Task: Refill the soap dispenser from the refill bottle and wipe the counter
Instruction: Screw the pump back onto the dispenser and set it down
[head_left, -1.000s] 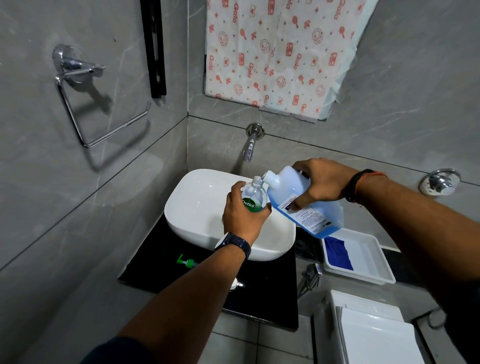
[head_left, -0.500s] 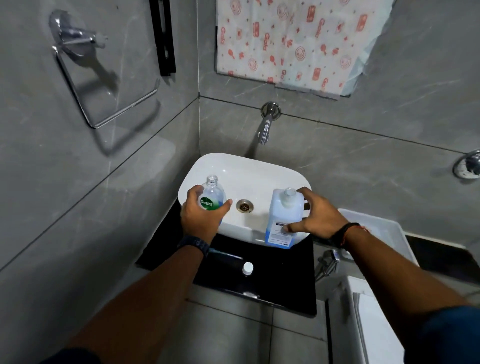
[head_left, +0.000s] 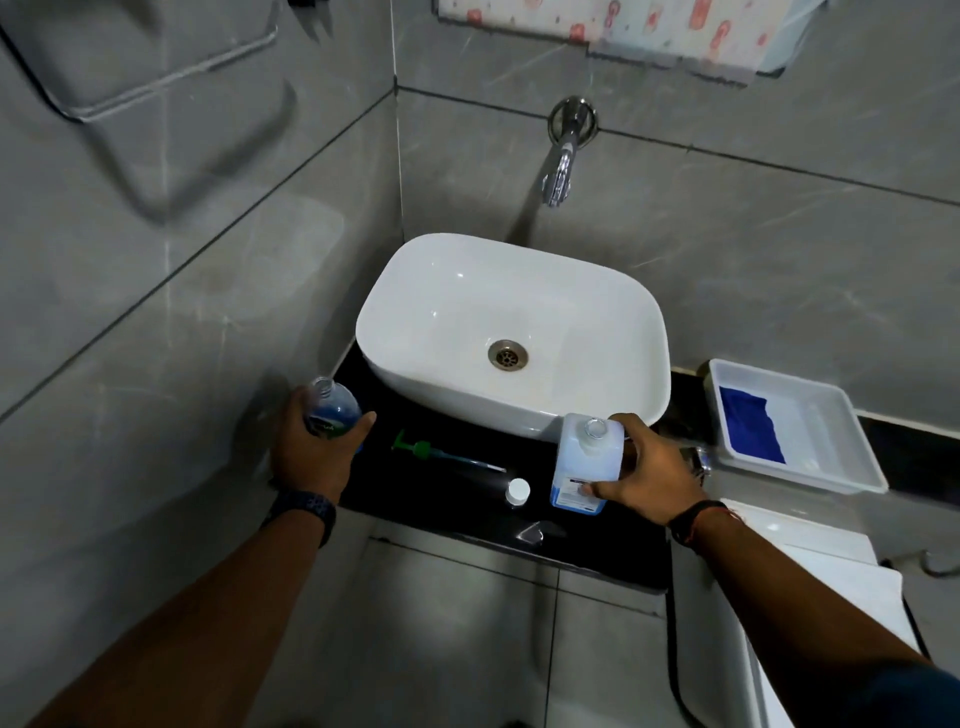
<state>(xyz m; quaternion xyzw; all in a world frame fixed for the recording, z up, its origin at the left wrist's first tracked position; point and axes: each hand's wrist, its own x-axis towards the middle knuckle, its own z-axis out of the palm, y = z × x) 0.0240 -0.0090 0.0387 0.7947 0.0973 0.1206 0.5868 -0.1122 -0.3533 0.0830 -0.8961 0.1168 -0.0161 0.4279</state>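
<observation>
My left hand (head_left: 311, 452) grips the clear soap dispenser bottle (head_left: 332, 408), uncapped and holding blue liquid, at the left end of the black counter (head_left: 467, 519). The white refill bottle (head_left: 587, 457) stands upright and uncapped on the counter in front of the basin; my right hand (head_left: 641, 473) holds it from the right, thumb on its label. Between the two bottles lies the green pump head (head_left: 423, 449) with its tube, and a small white cap (head_left: 518, 490) lies beside the refill bottle.
A white basin (head_left: 410, 364) sits on the counter under a wall tap (head_left: 561, 166). At the right a white tray (head_left: 841, 457) holds a blue cloth (head_left: 750, 428). A white toilet tank (head_left: 810, 551) is below the tray. Grey tiled walls close in at the left and back.
The refill bottle went from tipped over the dispenser to upright on the counter. My left hand carried the dispenser down and left to the counter's end. The view tilted downward.
</observation>
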